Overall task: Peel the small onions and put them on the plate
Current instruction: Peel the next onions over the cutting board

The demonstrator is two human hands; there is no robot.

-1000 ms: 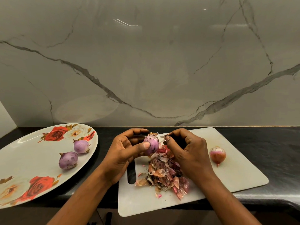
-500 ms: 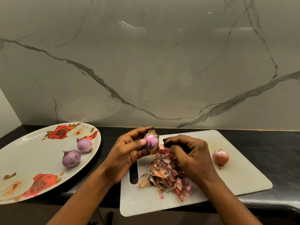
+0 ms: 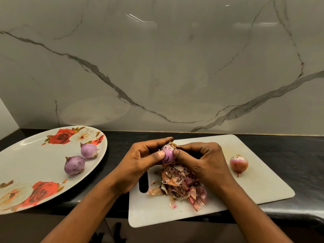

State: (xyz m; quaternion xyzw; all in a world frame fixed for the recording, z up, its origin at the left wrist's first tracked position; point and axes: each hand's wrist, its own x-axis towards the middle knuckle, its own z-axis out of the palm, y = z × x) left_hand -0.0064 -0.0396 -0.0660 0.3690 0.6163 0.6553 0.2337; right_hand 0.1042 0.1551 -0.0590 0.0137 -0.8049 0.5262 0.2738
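Note:
My left hand point(image 3: 140, 160) grips a small purple onion point(image 3: 168, 154) above the white cutting board point(image 3: 263, 186), thumb across its front. My right hand point(image 3: 203, 160) pinches the onion's right side with curled fingertips, close to its dry root tuft. A heap of torn onion skins point(image 3: 180, 185) lies on the board below both hands. One unpeeled reddish onion point(image 3: 238, 163) sits on the board to the right. Two peeled purple onions point(image 3: 74, 164) point(image 3: 89, 150) rest on the rose-patterned plate point(image 3: 26, 163) at the left.
The board and plate sit on a dark countertop point(image 3: 289, 149) that ends at a marble wall point(image 3: 157, 67). The board's front edge overhangs the counter edge. A slot handle point(image 3: 143, 183) is cut in the board's left side.
My right hand has moved left from over the skin heap and closed its fingertips on the onion. My left hand has lifted the onion slightly.

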